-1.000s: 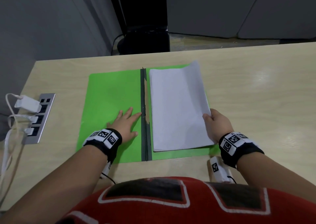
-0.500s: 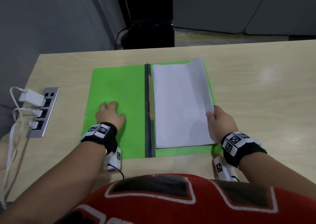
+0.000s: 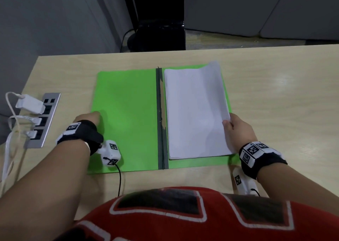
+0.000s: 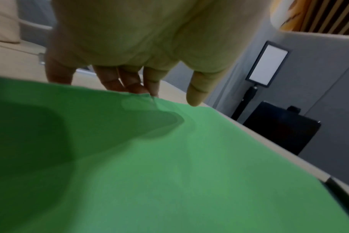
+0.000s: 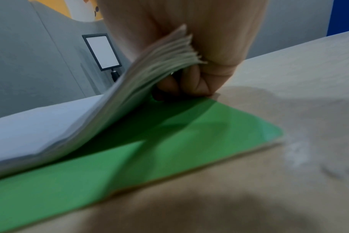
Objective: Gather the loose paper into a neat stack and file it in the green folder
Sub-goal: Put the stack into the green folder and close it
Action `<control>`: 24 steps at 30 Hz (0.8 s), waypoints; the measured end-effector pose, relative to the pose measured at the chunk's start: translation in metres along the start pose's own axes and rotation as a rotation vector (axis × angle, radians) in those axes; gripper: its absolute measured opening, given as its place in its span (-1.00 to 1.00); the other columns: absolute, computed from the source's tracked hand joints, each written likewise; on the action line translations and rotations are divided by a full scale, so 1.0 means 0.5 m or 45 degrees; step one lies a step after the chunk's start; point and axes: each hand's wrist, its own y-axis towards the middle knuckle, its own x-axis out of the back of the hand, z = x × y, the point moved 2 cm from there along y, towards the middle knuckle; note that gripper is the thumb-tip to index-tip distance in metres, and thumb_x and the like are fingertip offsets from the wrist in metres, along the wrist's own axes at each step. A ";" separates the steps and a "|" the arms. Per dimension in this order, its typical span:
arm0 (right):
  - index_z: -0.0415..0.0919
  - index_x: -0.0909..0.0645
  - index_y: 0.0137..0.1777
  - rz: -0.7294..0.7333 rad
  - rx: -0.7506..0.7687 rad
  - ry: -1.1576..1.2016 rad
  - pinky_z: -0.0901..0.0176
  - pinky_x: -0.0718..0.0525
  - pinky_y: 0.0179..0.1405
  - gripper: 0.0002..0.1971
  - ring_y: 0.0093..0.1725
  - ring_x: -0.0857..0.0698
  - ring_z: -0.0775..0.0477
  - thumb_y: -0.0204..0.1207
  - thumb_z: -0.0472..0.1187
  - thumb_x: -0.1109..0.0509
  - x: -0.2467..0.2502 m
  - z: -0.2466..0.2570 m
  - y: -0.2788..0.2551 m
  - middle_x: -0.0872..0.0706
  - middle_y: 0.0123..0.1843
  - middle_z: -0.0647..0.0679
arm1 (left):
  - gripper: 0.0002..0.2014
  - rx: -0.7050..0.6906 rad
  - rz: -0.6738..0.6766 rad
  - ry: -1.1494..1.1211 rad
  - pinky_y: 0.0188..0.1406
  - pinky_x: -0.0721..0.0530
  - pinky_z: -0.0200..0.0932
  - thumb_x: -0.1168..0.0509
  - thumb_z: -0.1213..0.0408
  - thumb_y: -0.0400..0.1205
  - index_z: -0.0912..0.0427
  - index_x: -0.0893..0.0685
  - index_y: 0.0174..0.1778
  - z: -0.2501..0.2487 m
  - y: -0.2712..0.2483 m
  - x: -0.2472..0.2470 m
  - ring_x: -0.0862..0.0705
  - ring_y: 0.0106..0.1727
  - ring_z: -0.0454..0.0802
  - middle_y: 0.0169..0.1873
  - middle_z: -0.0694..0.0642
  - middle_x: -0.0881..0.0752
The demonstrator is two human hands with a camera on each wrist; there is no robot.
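Note:
The green folder (image 3: 126, 115) lies open on the wooden table (image 3: 275, 93), its dark spine (image 3: 161, 115) running down the middle. A neat stack of white paper (image 3: 194, 112) rests on the right half. My right hand (image 3: 228, 124) grips the stack's right edge and bends it up off the cover. In the right wrist view the paper (image 5: 40, 126) curls above the green folder (image 5: 169, 149). My left hand (image 3: 92, 116) is at the left cover's outer edge. In the left wrist view its fingers (image 4: 130, 88) reach under the folder (image 4: 189, 173), with the thumb over that edge.
A grey power strip (image 3: 43, 119) with white chargers and cables sits in the table at the far left. A black unit (image 3: 159, 35) stands on the floor beyond the far edge. Bare wood stretches to the right of the folder.
My left hand slid left from beside the spine, across the left cover, to its outer edge and curled there. The right hand kept hold of the paper's right edge.

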 end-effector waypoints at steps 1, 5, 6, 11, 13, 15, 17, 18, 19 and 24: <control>-0.05 -0.50 0.29 -0.005 -0.004 -0.001 0.07 -0.54 -0.18 -0.72 -0.14 -0.62 -0.24 0.67 -0.05 -0.10 0.000 0.000 0.000 -0.70 -0.09 -0.11 | -0.23 -0.024 -0.040 -0.002 -0.11 -0.72 0.01 -0.46 0.37 0.23 0.15 -0.33 0.38 0.000 0.003 0.006 -0.63 -0.10 0.26 -0.07 0.30 -0.56; -0.11 -0.47 0.28 -0.006 -0.029 0.002 0.06 -0.53 -0.17 -0.71 -0.14 -0.60 -0.23 0.67 -0.03 -0.10 0.003 0.003 -0.001 -0.72 -0.03 -0.16 | -0.34 0.143 -0.299 -0.400 0.15 -0.61 0.10 -0.34 0.05 0.36 0.27 -0.42 0.36 -0.004 -0.020 0.072 -0.59 0.13 0.39 0.16 0.42 -0.60; -0.12 -0.45 0.29 0.003 -0.042 0.005 0.06 -0.53 -0.17 -0.70 -0.14 -0.60 -0.23 0.67 -0.03 -0.09 0.003 0.003 -0.001 -0.73 -0.01 -0.18 | -0.37 0.187 -0.348 -0.595 0.21 -0.54 0.09 -0.26 -0.05 0.47 0.36 -0.49 0.33 -0.015 -0.037 0.091 -0.56 0.22 0.40 0.24 0.45 -0.59; -0.14 -0.31 0.49 0.011 -0.134 -0.020 0.03 -0.55 -0.08 -0.54 0.08 -0.68 -0.31 0.64 0.00 -0.13 0.011 0.003 -0.004 -0.72 0.18 -0.25 | -0.62 -0.194 -0.571 -0.887 0.09 -0.44 -0.03 -0.20 -0.12 0.58 0.13 -0.60 0.04 -0.079 -0.161 0.157 -0.55 0.06 0.14 0.03 0.21 -0.60; -0.15 -0.39 0.44 -0.039 -0.160 -0.009 0.01 -0.59 -0.02 -0.55 0.12 -0.68 -0.31 0.61 0.02 -0.14 0.013 -0.001 -0.005 -0.70 0.20 -0.23 | -0.43 -0.315 -0.565 -0.983 0.19 -0.45 -0.02 -0.23 -0.20 0.52 0.06 -0.50 0.36 -0.101 -0.224 0.160 -0.55 0.22 0.07 0.22 0.07 -0.60; -0.17 -0.49 0.36 -0.083 -0.179 0.010 -0.03 -0.63 0.08 -0.56 0.12 -0.66 -0.31 0.57 0.03 -0.13 0.015 -0.005 -0.006 -0.67 0.24 -0.23 | -0.38 -0.430 -0.477 -1.089 0.20 -0.44 -0.03 -0.23 -0.21 0.52 -0.08 -0.36 0.48 -0.128 -0.277 0.153 -0.51 0.21 -0.04 0.18 -0.07 -0.54; -0.20 -0.55 0.32 -0.100 -0.192 0.025 -0.06 -0.62 0.18 -0.58 0.16 -0.65 -0.32 0.58 0.00 -0.13 0.017 -0.010 -0.009 -0.65 0.26 -0.26 | -0.41 -0.585 -0.342 -1.196 0.22 -0.46 -0.01 -0.23 -0.20 0.53 -0.18 -0.31 0.48 -0.161 -0.331 0.133 -0.52 0.22 -0.07 0.09 -0.16 -0.56; -0.21 -0.57 0.31 -0.101 -0.194 0.026 -0.05 -0.60 0.19 -0.60 0.18 -0.63 -0.33 0.60 -0.03 -0.13 0.019 -0.013 -0.009 -0.65 0.26 -0.29 | -0.43 -0.669 -0.255 -1.269 0.21 -0.50 0.00 -0.23 -0.17 0.55 -0.19 -0.30 0.49 -0.179 -0.356 0.122 -0.55 0.22 -0.09 0.06 -0.22 -0.58; -0.23 -0.58 0.29 -0.099 -0.193 0.025 -0.03 -0.56 0.18 -0.63 0.19 -0.62 -0.35 0.62 -0.07 -0.14 0.022 -0.015 -0.011 -0.65 0.25 -0.31 | -0.45 -0.742 -0.158 -1.338 0.17 -0.55 -0.01 -0.22 -0.15 0.57 -0.19 -0.30 0.49 -0.196 -0.376 0.109 -0.60 0.22 -0.10 0.06 -0.23 -0.60; -0.30 -0.61 0.23 -0.081 -0.230 0.059 -0.01 -0.53 0.11 -0.65 0.19 -0.63 -0.37 0.67 -0.13 -0.10 0.036 -0.041 -0.026 -0.70 0.21 -0.37 | -0.50 -1.001 0.150 -1.124 0.15 -0.64 -0.04 -0.11 -0.16 0.60 -0.18 -0.32 0.47 -0.260 -0.409 0.045 -0.72 0.13 -0.17 0.15 -0.12 -0.69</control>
